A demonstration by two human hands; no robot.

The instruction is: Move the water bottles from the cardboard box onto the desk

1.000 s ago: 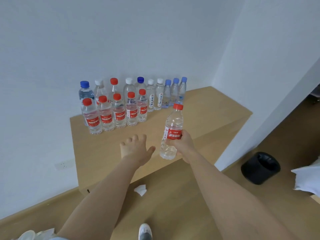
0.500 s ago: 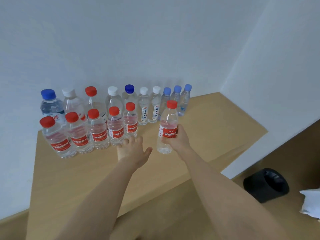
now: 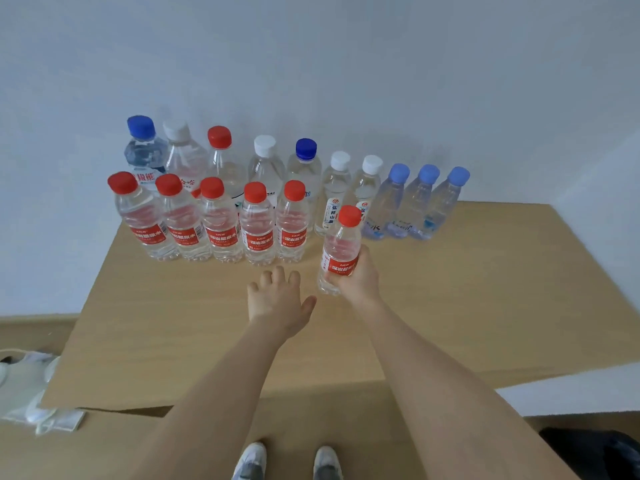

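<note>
My right hand grips a clear water bottle with a red cap and red label, held upright just above the wooden desk, right of a front row of several matching red-capped bottles. Behind them against the wall stands a back row of several bottles with blue, white and red caps, ending in three pale-blue ones at the right. My left hand hovers open over the desk, fingers spread, in front of the red-capped row. The cardboard box is out of view.
White walls close the desk in at the back and right. On the floor to the left lie white plastic bags. A black bin sits at the bottom right. My shoes stand at the desk's front edge.
I have stepped closer to the desk. My right hand has carried the red-capped bottle forward toward the right end of the front row. My left hand has moved forward with it.
</note>
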